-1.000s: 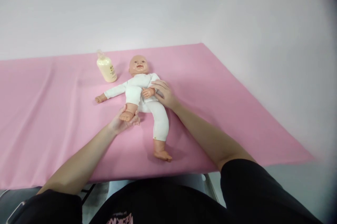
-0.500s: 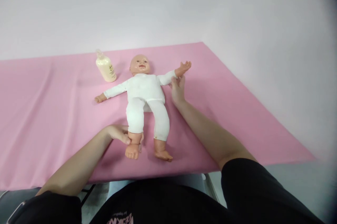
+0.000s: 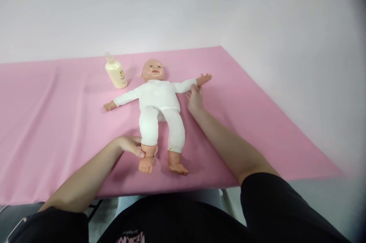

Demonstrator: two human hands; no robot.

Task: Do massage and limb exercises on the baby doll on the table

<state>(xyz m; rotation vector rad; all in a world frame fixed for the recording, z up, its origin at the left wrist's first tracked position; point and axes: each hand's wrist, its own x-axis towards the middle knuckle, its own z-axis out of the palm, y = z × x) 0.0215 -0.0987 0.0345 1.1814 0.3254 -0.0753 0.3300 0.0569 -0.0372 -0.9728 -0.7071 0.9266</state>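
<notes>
light: bright, even | shadows: soft | edges: blurred, dark right corner

A pink cloth (image 3: 57,121) covers the table before a plain white wall (image 3: 171,7).

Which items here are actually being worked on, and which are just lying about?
In hand:
- doll, on its back
- left hand, gripping the doll's ankle
- right hand, holding the doll's outstretched arm at the wrist

Lying about:
- cream bottle, untouched beside the doll's head
- pink sheet under everything
</notes>
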